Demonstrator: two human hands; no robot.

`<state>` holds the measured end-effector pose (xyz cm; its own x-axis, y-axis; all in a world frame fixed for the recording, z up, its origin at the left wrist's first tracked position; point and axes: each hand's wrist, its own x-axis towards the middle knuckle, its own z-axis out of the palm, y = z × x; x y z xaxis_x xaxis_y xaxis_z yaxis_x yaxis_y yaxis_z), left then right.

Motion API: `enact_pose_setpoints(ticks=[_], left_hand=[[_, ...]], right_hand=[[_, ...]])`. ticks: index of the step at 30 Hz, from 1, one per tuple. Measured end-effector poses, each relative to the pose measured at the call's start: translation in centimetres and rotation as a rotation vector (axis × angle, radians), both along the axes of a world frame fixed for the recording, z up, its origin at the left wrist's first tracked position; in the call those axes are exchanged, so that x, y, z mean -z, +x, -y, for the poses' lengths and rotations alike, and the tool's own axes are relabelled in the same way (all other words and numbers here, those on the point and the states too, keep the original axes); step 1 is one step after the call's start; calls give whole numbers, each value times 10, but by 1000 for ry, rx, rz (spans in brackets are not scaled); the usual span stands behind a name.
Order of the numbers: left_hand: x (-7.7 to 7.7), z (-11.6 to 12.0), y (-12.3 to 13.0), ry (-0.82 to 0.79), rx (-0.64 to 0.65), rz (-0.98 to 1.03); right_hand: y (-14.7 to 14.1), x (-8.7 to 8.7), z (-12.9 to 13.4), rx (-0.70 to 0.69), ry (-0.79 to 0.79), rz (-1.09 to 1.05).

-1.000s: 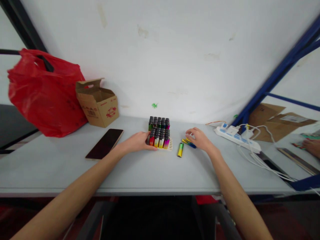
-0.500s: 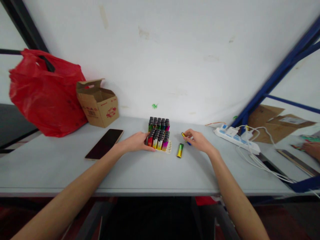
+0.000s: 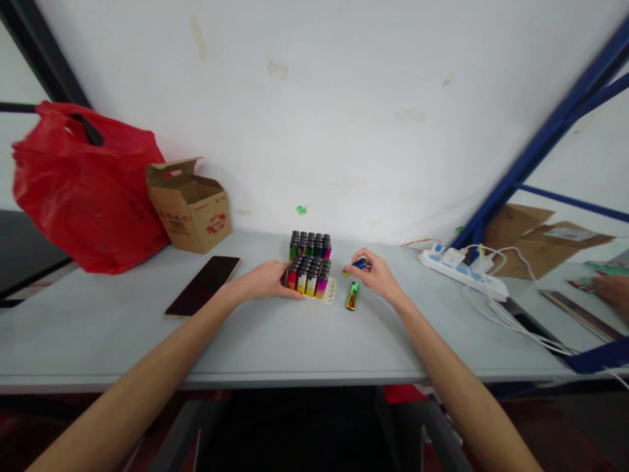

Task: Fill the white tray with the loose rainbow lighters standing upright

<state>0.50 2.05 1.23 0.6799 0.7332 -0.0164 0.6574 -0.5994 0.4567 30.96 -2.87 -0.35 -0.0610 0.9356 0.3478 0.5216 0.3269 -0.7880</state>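
Rows of colourful lighters (image 3: 310,269) with black tops stand upright in a white tray (image 3: 330,293), whose right end has bare slots showing. My left hand (image 3: 270,278) grips the left end of this tray, thumb along the front and fingers partly hidden behind the lighters. To the right, my right hand (image 3: 374,274) pinches a blue and gold lighter (image 3: 362,263), raised a little above the table and lying sideways. Just below it, a green and gold lighter (image 3: 352,297) lies on the table. A second block of lighters (image 3: 310,244) stands behind the tray.
A dark-screened phone (image 3: 204,285) lies left of the tray. Farther left are an open cardboard box (image 3: 194,213) and a red plastic bag (image 3: 93,196). On the right sits a white power strip (image 3: 464,272) with cables; beyond the blue frame another person's hand (image 3: 612,288) shows.
My right hand has lifted the blue and gold lighter and turned it, moving slightly left toward the tray. My left hand keeps its place on the tray. The view has shifted slightly.
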Motion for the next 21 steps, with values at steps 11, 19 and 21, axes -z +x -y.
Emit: enact_pose_setpoints(ticks=[11,19,21], left_hand=[[3,-2,-2,24,17,10],[2,-1,-3,16,12,9],[2,-1,-3,15,13,8]], right_hand=[[-29,3,9,-396,-295,-638],[-34,7,6,-226,-438,-570],[-34,9,4,-147,-416,-537]])
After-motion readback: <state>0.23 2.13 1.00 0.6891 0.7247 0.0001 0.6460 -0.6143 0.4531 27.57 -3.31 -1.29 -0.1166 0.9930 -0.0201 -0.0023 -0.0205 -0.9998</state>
